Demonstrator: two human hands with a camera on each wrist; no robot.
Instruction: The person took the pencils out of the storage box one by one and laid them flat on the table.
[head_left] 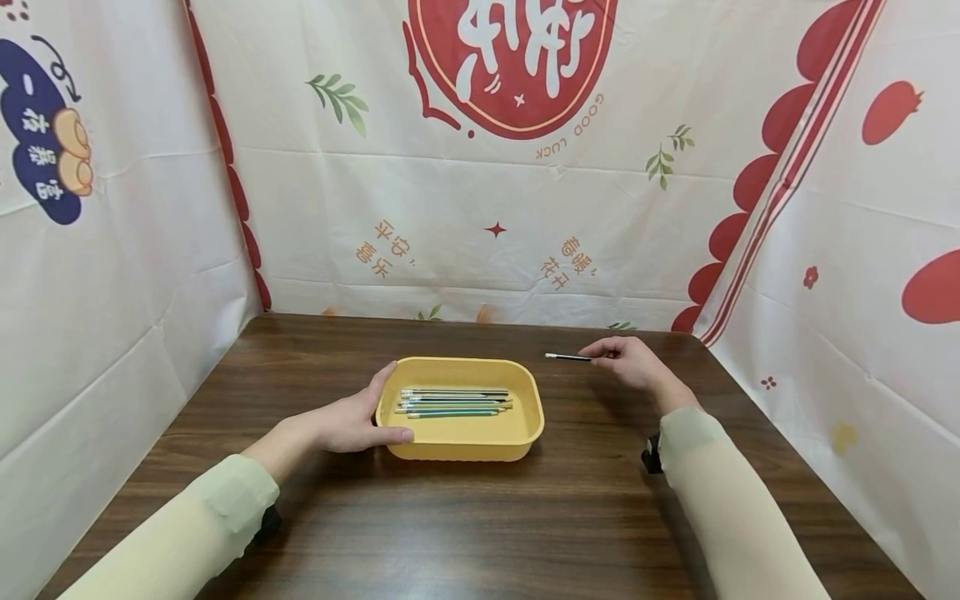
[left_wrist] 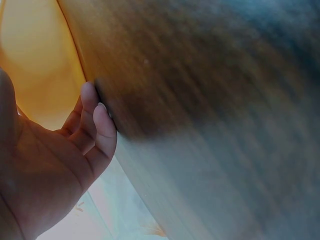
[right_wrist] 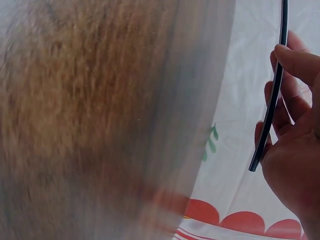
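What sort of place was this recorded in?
Probably a staged recording booth: printed curtains hang on three sides of a wood-grain table, and a yellow tray of pencils stands on it.

Table: dark brown wood-grain top [head_left: 465, 525], far edge close to the cloth.
Back wall: white hanging cloth [head_left: 450, 192], faint horizontal creases, large red medallion [head_left: 517, 67] cut off by the upper edge.
Sprigs and lettering: green leaves [head_left: 341, 100], orange characters [head_left: 382, 250] (tiny "GOOD LUCK" beside the medallion).
Left side: white cloth panel [head_left: 150, 267], navy patch [head_left: 37, 133], red scallops [head_left: 225, 150] along the corner.
Right side: white panel [head_left: 847, 292], red fruit print [head_left: 891, 112], scalloped border [head_left: 750, 183] with stripes.
Light: soft, pale sheen on the near tabletop.
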